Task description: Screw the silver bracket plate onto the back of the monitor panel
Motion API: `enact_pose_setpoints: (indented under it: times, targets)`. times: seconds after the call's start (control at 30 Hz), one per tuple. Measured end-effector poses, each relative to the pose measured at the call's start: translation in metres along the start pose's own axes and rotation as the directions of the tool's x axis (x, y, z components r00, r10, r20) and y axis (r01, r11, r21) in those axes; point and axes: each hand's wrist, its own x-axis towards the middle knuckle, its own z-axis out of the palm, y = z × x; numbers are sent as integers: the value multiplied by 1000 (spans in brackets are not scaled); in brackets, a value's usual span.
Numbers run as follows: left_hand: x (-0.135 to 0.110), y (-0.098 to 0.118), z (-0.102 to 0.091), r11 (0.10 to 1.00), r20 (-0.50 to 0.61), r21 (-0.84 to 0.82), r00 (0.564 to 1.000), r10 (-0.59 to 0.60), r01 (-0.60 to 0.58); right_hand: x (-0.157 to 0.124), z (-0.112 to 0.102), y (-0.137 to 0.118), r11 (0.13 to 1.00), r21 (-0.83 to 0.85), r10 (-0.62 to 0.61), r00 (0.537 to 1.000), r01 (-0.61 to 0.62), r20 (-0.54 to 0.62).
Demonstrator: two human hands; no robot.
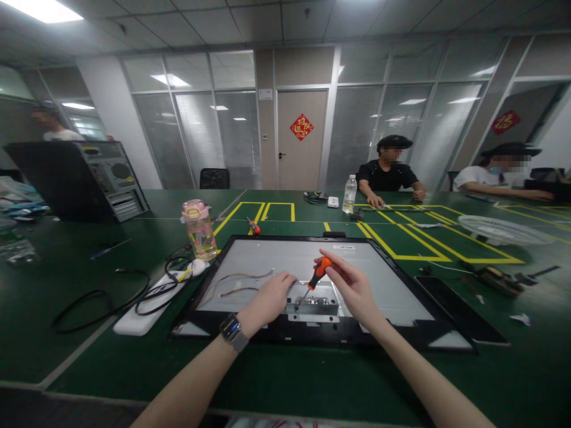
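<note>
A flat display panel (250,255) with a black frame lies face down or back up, I cannot tell which, on the green table in front of me. Along its near edge sits a metal bracket (328,308). In my right hand (354,285) is an orange and black screwdriver (320,270), tilted, its shaft pointing down to the bracket's left end. My left hand (267,300), wearing a watch (232,331) at the wrist, rests over the panel by that same end. Its fingers are bent together and the fingertips are partly hidden. Thin wires (241,290) lie left of it.
Left of the panel are a white power strip (149,309), a black cable (96,306) and a pink-lidded bottle (199,232). A small red screwdriver (254,226) lies behind. A dark slab (461,309) lies right. A computer case (75,181) stands far left. Co-workers (390,169) sit across.
</note>
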Motion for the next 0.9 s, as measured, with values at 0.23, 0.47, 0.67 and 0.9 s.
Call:
enact_pose_setpoints:
  times: [0.23,0.47,0.67,0.9]
  targets:
    - [0,-1,1,1000,2,-10,1000,-11,11,-1,1,-3,1000,-6,3,1000,-3,-6]
    - [1,-2,3,1000,-7,-9,1000,1,-1,2,2,-1,999,41,6,997,-3,-76]
    - [1,1,0,1000,13,-4,1000,-26,26,4,-1,2,995,87,58,995,-51,-78]
    - [0,0,0,1000,-6,12,1000,1,-1,5,-2,9,930,320,193,981,-184,4]
